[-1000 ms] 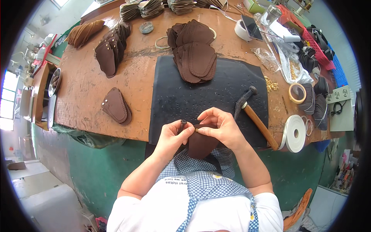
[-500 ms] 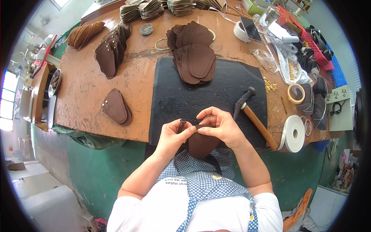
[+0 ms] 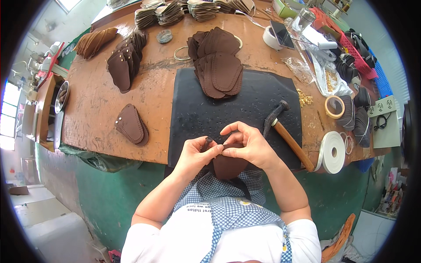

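Observation:
A dark brown leather piece [image 3: 229, 167] hangs from my fingers at the near edge of the black mat [image 3: 193, 101]. Thumb and fingertips of my left hand [image 3: 196, 154] pinch its upper edge, and a short dark rod-like tool [image 3: 207, 143] is tucked in the same hand. From the other side my right hand [image 3: 252, 147] pinches that edge, with its index finger arched above. The fingertips meet and hide whatever is between them. To the right, a hammer [image 3: 291, 144] with a wooden handle lies across the mat.
Brown leather pieces are stacked [image 3: 226, 72] on the mat's far part. Studded leather pieces [image 3: 131, 125] lie left, with another pile [image 3: 120, 70] behind them. Gold-coloured bits [image 3: 304, 97], a tape roll [image 3: 335, 107] and a white strap roll [image 3: 333, 152] sit on the right.
The view has shifted slightly, so the table things sit a little lower. Both hands keep their pinch on the leather piece, with only small finger movement.

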The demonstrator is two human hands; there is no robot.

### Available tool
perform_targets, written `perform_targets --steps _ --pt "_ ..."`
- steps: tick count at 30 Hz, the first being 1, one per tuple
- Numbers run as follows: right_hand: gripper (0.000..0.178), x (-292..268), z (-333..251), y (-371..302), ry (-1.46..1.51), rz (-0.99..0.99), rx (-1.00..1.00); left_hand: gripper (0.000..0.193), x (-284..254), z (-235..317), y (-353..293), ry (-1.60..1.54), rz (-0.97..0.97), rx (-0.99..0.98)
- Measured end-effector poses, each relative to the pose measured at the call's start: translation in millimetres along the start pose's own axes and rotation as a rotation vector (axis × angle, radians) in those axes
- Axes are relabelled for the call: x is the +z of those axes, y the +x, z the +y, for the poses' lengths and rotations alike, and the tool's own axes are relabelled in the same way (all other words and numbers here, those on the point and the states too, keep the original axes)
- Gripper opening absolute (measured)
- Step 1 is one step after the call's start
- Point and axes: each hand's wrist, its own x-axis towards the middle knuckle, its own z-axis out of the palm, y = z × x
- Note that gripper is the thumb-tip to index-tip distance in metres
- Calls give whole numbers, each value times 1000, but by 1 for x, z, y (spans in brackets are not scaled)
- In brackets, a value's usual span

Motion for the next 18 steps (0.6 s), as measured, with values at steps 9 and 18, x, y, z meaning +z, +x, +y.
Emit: perform_targets --steps 9,18 --pt "49 -3 -1 3 18 7 21 16 7 -4 -1 6 80 70" --pt "47 -10 -6 7 -58 -46 24 15 -4 -1 1 -16 -32 6"
